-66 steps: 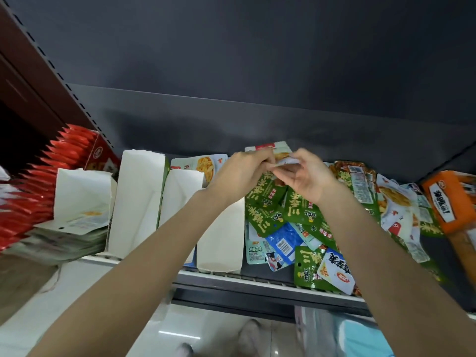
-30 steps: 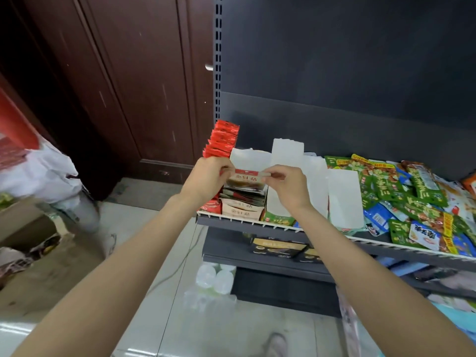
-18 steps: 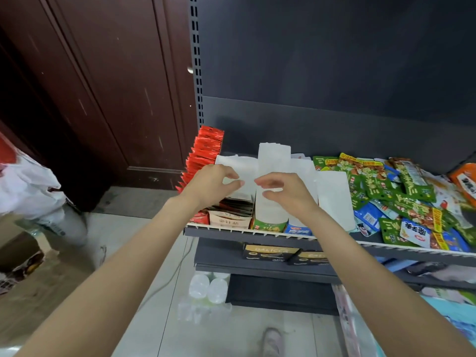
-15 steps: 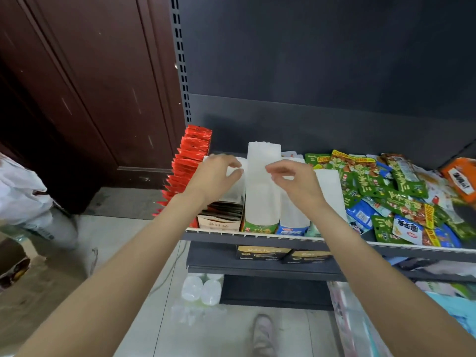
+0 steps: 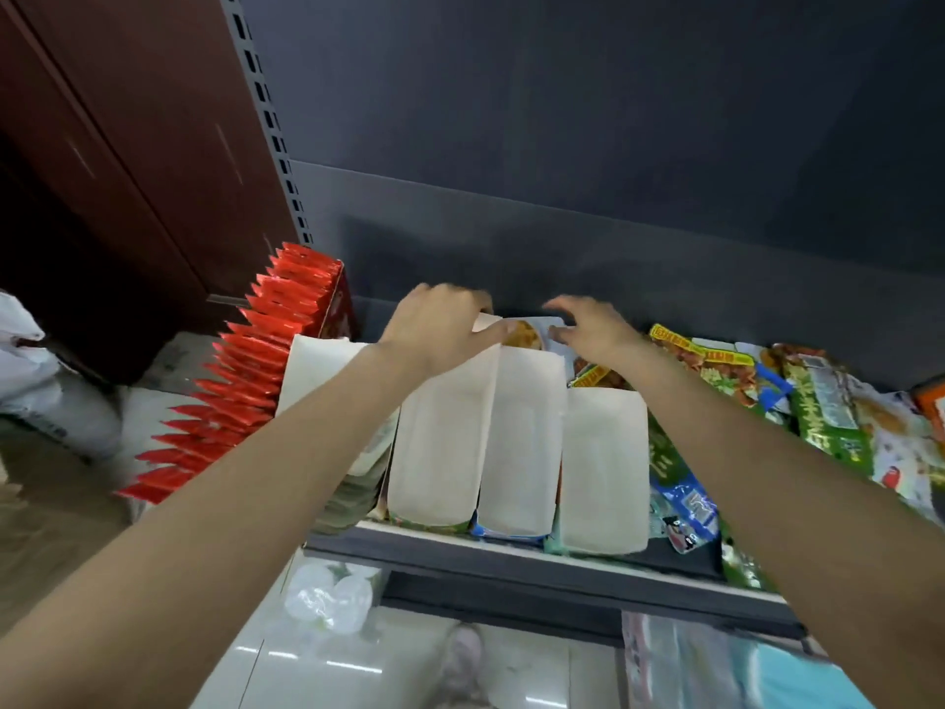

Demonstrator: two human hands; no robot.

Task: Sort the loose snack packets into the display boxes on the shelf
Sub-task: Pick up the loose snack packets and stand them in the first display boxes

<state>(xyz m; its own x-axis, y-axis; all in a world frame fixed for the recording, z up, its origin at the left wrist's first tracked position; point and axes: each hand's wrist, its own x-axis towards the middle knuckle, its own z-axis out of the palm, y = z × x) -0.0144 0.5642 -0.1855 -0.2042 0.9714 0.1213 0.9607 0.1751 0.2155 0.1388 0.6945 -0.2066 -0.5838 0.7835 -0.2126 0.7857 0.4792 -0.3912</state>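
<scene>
both hands are held open: the left hand (image 5: 440, 324) rests on the middle display box (image 5: 519, 442), the right hand (image 5: 595, 330) hovers by it. the loose packets (image 5: 818, 401) lie rightward; one kind should be gathered per box.

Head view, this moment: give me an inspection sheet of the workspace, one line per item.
Surface: shelf, dark front rail, crowded.
Job's things: three white boxes side by side, interiors bare; one packet at the middle box's far end; loose packets piled to the right.
Clutter: red packets in a row on the left.
Grippers: left hand and right hand at the boxes' far ends; grips unclear.
Cables: nothing seen.
Surroundings: dark back panel, brown door on the left, tiled floor.
</scene>
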